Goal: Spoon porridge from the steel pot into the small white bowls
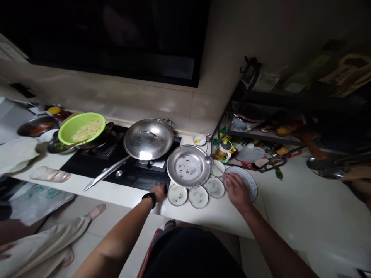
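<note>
My left hand (159, 192) is closed at the front right corner of the black gas stove (133, 177), its fingers around what looks like a stove knob, mostly hidden. My right hand (236, 188) is over the left side of a ribbed white plate (251, 181). Its fingers are bent together, and anything under them is hidden. Just left of it are several small round dishes (215, 188) of whitish liquid with green bits. Behind them stands a wide metal basin (188, 170) with similar liquid and a ladle-like metal piece (208, 160) at its right rim.
A lidded wok (149, 139) sits on the stove, its long handle (106, 173) jutting over the front. Further left are a green basin (65, 131) of pale shreds and a fallen glass (50, 174). A rack (261, 135) stands right. Another person's legs (55, 239) show lower left.
</note>
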### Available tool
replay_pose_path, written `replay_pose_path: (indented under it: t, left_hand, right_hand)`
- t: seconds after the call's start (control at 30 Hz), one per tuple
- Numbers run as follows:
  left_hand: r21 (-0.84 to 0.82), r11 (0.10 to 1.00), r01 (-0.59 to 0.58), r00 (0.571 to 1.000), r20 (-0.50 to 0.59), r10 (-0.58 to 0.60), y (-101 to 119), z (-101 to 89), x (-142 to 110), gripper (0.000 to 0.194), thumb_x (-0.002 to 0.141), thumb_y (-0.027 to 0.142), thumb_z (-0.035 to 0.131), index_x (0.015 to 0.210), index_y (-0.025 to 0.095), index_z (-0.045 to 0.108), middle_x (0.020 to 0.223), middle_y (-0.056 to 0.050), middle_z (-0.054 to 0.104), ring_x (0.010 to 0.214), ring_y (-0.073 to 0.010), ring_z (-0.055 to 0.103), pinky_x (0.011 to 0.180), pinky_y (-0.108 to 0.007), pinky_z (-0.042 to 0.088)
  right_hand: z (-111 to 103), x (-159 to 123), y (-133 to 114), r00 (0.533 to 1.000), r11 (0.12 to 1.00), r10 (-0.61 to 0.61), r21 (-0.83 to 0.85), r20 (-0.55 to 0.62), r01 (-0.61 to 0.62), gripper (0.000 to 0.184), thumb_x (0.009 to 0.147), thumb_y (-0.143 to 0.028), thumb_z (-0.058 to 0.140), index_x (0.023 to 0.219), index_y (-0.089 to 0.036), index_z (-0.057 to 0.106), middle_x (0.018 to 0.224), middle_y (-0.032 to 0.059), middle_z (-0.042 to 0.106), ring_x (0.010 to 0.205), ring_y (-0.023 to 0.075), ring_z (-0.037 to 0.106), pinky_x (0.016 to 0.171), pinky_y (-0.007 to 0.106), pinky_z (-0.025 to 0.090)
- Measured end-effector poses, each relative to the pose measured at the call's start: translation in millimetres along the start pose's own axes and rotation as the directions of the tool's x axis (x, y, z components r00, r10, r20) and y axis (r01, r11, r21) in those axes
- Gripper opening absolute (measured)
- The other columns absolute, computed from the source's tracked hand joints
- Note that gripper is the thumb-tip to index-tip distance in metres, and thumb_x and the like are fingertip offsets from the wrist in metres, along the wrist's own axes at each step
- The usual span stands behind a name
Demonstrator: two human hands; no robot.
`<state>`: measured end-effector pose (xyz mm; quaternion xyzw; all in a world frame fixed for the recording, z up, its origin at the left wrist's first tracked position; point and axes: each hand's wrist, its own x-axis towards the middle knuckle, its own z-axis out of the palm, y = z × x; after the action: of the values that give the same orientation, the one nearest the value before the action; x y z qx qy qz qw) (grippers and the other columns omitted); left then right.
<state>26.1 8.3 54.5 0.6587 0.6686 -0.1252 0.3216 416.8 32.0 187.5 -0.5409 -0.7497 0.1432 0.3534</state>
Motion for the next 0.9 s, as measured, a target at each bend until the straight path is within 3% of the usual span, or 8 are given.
replay_pose_path:
  t: [0.13, 0.27, 0.33, 0.43, 0.53, 0.6, 0.77, 0.9]
  left_hand:
    - [0.007, 1.000, -0.004, 1.000, 0.002, 0.004, 0, -0.9, 0, 0.035, 0.082, 0.034, 0.066, 0.111, 0.015, 0.068, 0.120, -0.020, 0.070, 0.111, -0.0317, 0.068, 0.093, -0.037, 0.051]
    - [0.003, 1.000, -0.005, 1.000, 0.007, 0.005, -2, 1.6, 3, 0.038, 0.081, 0.039, 0.066, 0.111, 0.015, 0.068, 0.120, -0.020, 0.070, 0.111, -0.0324, 0.068, 0.094, -0.038, 0.051]
    - [0.009, 1.000, 0.000, 1.000, 0.006, 0.000, -3, 2.9, 4, 0.039, 0.082, 0.040, 0.066, 0.111, 0.015, 0.068, 0.121, -0.020, 0.070, 0.112, -0.0327, 0.068, 0.095, -0.038, 0.051]
    - [0.015, 1.000, -0.005, 1.000, 0.010, 0.005, -3, 3.0, 5, 0.038, 0.082, 0.040, 0.065, 0.109, 0.014, 0.068, 0.119, -0.020, 0.070, 0.111, -0.0332, 0.068, 0.093, -0.038, 0.051]
    - [0.005, 1.000, -0.002, 1.000, 0.009, 0.002, -2, 1.8, 3, 0.036, 0.081, 0.038, 0.067, 0.108, 0.015, 0.068, 0.119, -0.019, 0.070, 0.110, -0.0321, 0.068, 0.092, -0.037, 0.051]
    - [-0.002, 1.000, 0.011, 1.000, 0.004, -0.011, -2, 1.2, 2, 0.034, 0.081, 0.037, 0.067, 0.108, 0.016, 0.068, 0.120, -0.018, 0.070, 0.110, -0.0311, 0.068, 0.091, -0.036, 0.051]
    - [-0.011, 1.000, -0.003, 1.000, 0.017, 0.003, -4, 2.2, 5, 0.035, 0.081, 0.041, 0.067, 0.106, 0.016, 0.068, 0.118, -0.018, 0.071, 0.107, -0.0313, 0.069, 0.088, -0.036, 0.052]
    - [-0.004, 1.000, -0.008, 1.000, 0.013, 0.008, -5, 4.0, 7, 0.034, 0.081, 0.040, 0.067, 0.105, 0.016, 0.068, 0.116, -0.018, 0.071, 0.106, -0.0311, 0.070, 0.087, -0.036, 0.052]
  right_hand:
    - [-12, 6, 28, 0.976, 0.984, 0.160, -0.055, -0.149, -0.170, 0.038, 0.100, -0.043, 0.042, 0.090, -0.024, 0.074, 0.101, 0.0112, 0.074, 0.103, 0.0277, 0.067, 0.098, 0.046, 0.052]
    - [2, 2, 50, 0.933, 0.947, 0.320, 0.031, -0.164, -0.320, 0.041, 0.094, -0.051, 0.044, 0.089, -0.020, 0.071, 0.091, 0.0129, 0.075, 0.089, 0.0283, 0.070, 0.091, 0.047, 0.053]
    - [12, -1, 56, 0.877, 0.888, 0.455, 0.153, -0.155, -0.434, 0.042, 0.090, -0.055, 0.049, 0.091, -0.019, 0.071, 0.085, 0.0118, 0.076, 0.081, 0.0276, 0.073, 0.088, 0.047, 0.055]
    - [23, -5, 62, 0.716, 0.695, 0.686, 0.406, -0.130, -0.593, 0.041, 0.083, -0.055, 0.060, 0.092, -0.017, 0.069, 0.073, 0.0079, 0.075, 0.072, 0.0267, 0.075, 0.079, 0.044, 0.059]
    - [27, -5, 69, 0.562, 0.512, 0.815, 0.627, -0.139, -0.587, 0.035, 0.077, -0.050, 0.070, 0.087, -0.017, 0.067, 0.067, 0.0049, 0.073, 0.068, 0.0253, 0.075, 0.070, 0.040, 0.062]
    - [25, -5, 74, 0.512, 0.459, 0.845, 0.701, -0.155, -0.545, 0.032, 0.075, -0.047, 0.074, 0.084, -0.017, 0.065, 0.067, 0.0040, 0.072, 0.065, 0.0242, 0.075, 0.067, 0.039, 0.063]
    - [14, -7, 79, 0.467, 0.422, 0.866, 0.760, -0.177, -0.495, 0.035, 0.072, -0.047, 0.077, 0.078, -0.017, 0.061, 0.066, 0.0032, 0.070, 0.062, 0.0233, 0.075, 0.064, 0.039, 0.066]
    - [2, -10, 72, 0.466, 0.418, 0.865, 0.779, -0.184, -0.468, 0.035, 0.070, -0.045, 0.080, 0.080, -0.016, 0.063, 0.064, 0.0025, 0.070, 0.062, 0.0235, 0.075, 0.066, 0.039, 0.067]
